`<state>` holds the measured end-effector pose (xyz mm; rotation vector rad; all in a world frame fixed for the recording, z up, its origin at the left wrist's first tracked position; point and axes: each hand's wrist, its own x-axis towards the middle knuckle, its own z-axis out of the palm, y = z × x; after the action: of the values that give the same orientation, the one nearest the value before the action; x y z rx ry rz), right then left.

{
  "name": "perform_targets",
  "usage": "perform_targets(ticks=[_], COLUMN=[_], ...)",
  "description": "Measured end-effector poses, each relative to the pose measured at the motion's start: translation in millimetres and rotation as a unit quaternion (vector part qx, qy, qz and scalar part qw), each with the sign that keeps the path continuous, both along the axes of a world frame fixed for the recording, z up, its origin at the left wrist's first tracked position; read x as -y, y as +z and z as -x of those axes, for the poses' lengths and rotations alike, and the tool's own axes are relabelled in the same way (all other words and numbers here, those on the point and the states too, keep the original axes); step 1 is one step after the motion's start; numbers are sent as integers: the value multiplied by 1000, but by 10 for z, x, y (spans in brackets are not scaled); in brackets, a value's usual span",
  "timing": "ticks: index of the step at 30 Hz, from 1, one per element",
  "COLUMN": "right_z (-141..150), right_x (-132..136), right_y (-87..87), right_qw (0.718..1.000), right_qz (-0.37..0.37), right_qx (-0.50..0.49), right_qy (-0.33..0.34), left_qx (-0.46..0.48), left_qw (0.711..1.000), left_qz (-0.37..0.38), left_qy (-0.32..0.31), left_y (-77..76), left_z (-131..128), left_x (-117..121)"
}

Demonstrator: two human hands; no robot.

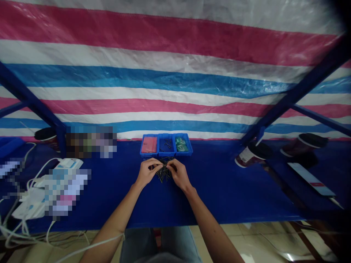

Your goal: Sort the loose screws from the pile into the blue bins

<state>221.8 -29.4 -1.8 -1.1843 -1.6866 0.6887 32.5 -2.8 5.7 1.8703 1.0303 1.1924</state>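
My left hand [148, 172] and my right hand [179, 173] meet over a pile of thin, dark, screw-like pieces [162, 178] on the blue table. Thumb and forefinger are pinched together on each hand, the two pinches nearly touching. Whatever lies between the fingertips is too small to make out. Just beyond the hands stand three joined blue bins. Pink flat pieces fill the left bin [141, 150]; a few dark thin pieces lie in the middle bin [166, 152]. In the right bin [189, 149] are small green and whitish pieces.
A lidded cup [248, 156] stands on the right, with a phone [312, 179] and cable farther over. White power strips [34, 202] and tangled cables occupy the left side. Blue frame posts [274, 106] rise before a striped plastic sheet [164, 80].
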Motion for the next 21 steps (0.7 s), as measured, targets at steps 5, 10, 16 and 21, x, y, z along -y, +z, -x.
perform_targets(ticks=[5, 10, 16, 21], right_z=[19, 2, -21, 9], right_x=[2, 17, 26, 31], right_y=[-27, -1, 30, 3], right_qw=[1000, 999, 999, 999], right_qz=[2, -16, -21, -29], right_qx=[13, 31, 16, 16], right_qy=[13, -2, -30, -12], left_qx=[-8, -6, 23, 14], left_qw=[1000, 1000, 998, 999], left_qz=[2, 20, 56, 47], left_qy=[-23, -22, -31, -22], left_y=[2, 11, 2, -37], left_z=[-12, -10, -15, -9], left_x=[10, 10, 17, -16])
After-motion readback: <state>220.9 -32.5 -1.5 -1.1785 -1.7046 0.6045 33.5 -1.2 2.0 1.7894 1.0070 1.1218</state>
